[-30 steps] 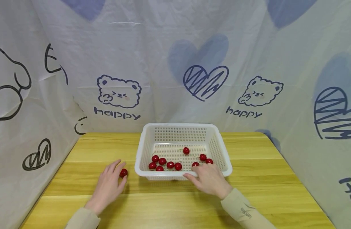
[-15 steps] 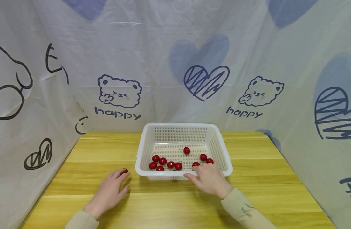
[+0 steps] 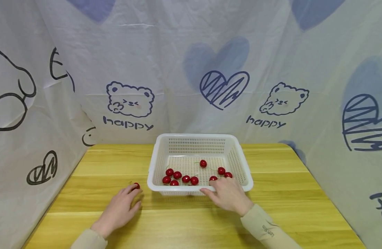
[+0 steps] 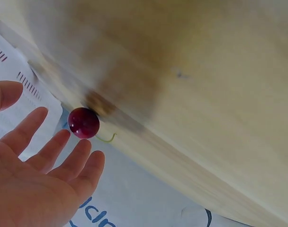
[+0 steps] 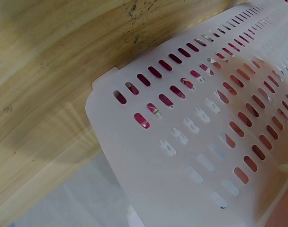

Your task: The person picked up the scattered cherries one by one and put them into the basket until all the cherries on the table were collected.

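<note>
On the table left of the basket lies a red cherry [image 3: 136, 186], partly covered by the fingers of my left hand [image 3: 117, 209] in the head view. In the left wrist view the cherry [image 4: 83, 123] shows its thin green stem, and the fingertips reach right up beside it, spread and loosely bent. My right hand [image 3: 228, 195] grips the near rim of a white plastic basket [image 3: 175, 188], thumb outside and fingers over the inside. Several red cherries [image 3: 186, 178] lie in the basket. Through the slots of the basket wall [image 5: 134, 151], the right wrist view shows red fruit and fingers.
The basket stands at the back middle of a wood-grain table [image 3: 278, 193]. Behind it and along both sides hangs a white cloth [image 3: 175, 69] printed with hearts and bears.
Over the last second my left hand has shifted slightly so its fingers cover more of the loose cherry, which sits slightly farther back. The right hand and the basket have stayed in place.
</note>
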The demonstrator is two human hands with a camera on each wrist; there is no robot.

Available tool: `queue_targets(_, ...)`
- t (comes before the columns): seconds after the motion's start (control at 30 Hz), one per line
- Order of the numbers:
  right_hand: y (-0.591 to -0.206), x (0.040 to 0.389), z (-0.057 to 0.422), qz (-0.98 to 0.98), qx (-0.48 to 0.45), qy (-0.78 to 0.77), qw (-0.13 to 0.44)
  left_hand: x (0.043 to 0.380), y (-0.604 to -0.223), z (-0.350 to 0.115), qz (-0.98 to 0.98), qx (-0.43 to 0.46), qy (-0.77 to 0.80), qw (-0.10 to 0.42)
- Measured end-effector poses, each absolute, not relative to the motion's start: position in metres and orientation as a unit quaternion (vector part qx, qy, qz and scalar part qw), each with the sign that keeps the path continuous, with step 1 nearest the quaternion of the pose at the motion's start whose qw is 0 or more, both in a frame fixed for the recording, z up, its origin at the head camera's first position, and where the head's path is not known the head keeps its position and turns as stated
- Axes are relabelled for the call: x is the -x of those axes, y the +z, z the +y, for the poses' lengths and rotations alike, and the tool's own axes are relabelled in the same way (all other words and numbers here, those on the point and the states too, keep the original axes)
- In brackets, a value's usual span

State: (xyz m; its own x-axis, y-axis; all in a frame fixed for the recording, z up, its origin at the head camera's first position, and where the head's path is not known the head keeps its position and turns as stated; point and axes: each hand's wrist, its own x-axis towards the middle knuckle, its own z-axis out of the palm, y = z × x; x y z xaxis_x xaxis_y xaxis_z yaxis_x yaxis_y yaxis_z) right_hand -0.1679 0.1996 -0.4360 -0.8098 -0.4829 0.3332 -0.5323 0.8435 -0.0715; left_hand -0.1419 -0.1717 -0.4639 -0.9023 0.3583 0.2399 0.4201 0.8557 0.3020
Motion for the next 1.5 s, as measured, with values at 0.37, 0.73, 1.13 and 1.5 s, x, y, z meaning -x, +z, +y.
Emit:
queue_targets(0.37, -0.435, 0.168, 0.199, -0.949, -0.266, 0.077, 0.15, 0.157, -0.462, -0.17, -0.964, 0.191, -0.167, 0.077)
queue_targets(0.73, -0.437, 0.168, 0.199, -0.95, -0.262, 0.077, 0.151, 0.158, -0.463, -0.17, -0.966, 0.19, -0.167, 0.05)
queue_targets(1.13, -0.437, 0.168, 0.199, -0.948, -0.266, 0.078, 0.157, 0.155, -0.458, -0.169, -0.97, 0.178, -0.166, 0.021)
queue_targets(1.5, -0.436, 0.168, 0.2, -0.946, -0.269, 0.076, 0.165, 0.153, -0.455, -0.167, -0.971, 0.163, -0.173, -0.007)
